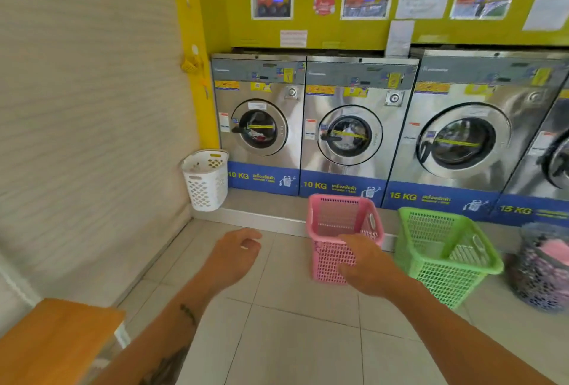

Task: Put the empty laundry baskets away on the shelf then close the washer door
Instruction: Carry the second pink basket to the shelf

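Note:
An empty pink basket (335, 218) stands on the tiled floor before the washers. Beside it on the right is an empty green basket (443, 249). My right hand (366, 264) reaches over the pink basket's near rim, fingers spread, apparently just touching it. My left hand (237, 255) hovers open over the floor to the left of the pink basket. A row of steel washers lines the yellow wall; the far-left 10 KG washer (261, 125), the middle 10 KG washer (351, 135) and the 15 KG washer (462, 141) have their round doors against the fronts.
A white basket (204, 179) sits in the left corner on the raised step. A dark patterned hamper (542, 270) holding pink cloth stands at the far right. A wooden bench top (52, 335) juts in at the lower left. A ribbed shutter wall runs along the left.

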Demonstrator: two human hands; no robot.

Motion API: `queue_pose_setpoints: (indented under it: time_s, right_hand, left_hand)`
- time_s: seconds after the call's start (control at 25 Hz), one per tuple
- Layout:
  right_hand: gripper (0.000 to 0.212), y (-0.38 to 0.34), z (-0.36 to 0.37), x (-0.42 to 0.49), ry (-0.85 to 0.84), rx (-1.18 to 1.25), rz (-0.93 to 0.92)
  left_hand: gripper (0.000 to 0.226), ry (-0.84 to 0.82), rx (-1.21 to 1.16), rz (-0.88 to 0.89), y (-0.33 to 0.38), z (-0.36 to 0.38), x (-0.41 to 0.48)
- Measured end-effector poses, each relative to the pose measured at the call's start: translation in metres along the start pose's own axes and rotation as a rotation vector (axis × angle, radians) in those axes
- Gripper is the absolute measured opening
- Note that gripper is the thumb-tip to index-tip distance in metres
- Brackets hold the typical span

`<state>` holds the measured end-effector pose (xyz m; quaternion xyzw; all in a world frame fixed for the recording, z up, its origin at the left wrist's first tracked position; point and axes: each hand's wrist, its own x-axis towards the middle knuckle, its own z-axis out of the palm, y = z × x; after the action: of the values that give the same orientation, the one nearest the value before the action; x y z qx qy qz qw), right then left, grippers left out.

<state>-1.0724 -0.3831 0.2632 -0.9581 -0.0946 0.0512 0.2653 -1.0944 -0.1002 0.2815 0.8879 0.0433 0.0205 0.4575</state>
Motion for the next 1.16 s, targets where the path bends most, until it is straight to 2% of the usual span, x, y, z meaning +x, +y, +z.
queue_pose_setpoints:
  time_s: [0.16, 0.44, 0.52, 0.6, 0.72, 1.04, 1.16]
  right_hand:
    - [0.067, 0.051, -0.023, 0.093, 0.040, -0.016, 0.108]
    - [0.064, 0.151, -0.062, 0.207, 0.105, 0.057, 0.330]
    - [0.061, 0.189, -0.068, 0.240, 0.110, 0.070, 0.369]
    - [0.056, 0.232, -0.073, 0.284, 0.102, 0.066, 0.386]
    - [0.048, 0.284, -0.083, 0.352, 0.040, 0.065, 0.391]
    - [0.034, 0.387, -0.083, 0.510, -0.147, 0.028, 0.424]
    - [0.050, 0.431, -0.043, 0.565, -0.204, 0.016, 0.501]
  left_hand:
    - [0.024, -0.102, -0.024, 0.029, 0.004, 0.053, 0.133]
    - [0.032, -0.313, 0.099, 0.081, 0.044, 0.158, 0.321]
    - [0.028, -0.358, 0.128, 0.061, 0.051, 0.194, 0.364]
    - [0.016, -0.371, 0.172, 0.080, 0.054, 0.233, 0.406]
    - [0.012, -0.303, 0.195, 0.049, 0.057, 0.274, 0.457]
    - [0.049, -0.305, 0.369, -0.117, 0.005, 0.362, 0.589]
    - [0.053, -0.342, 0.456, -0.135, -0.042, 0.404, 0.651]
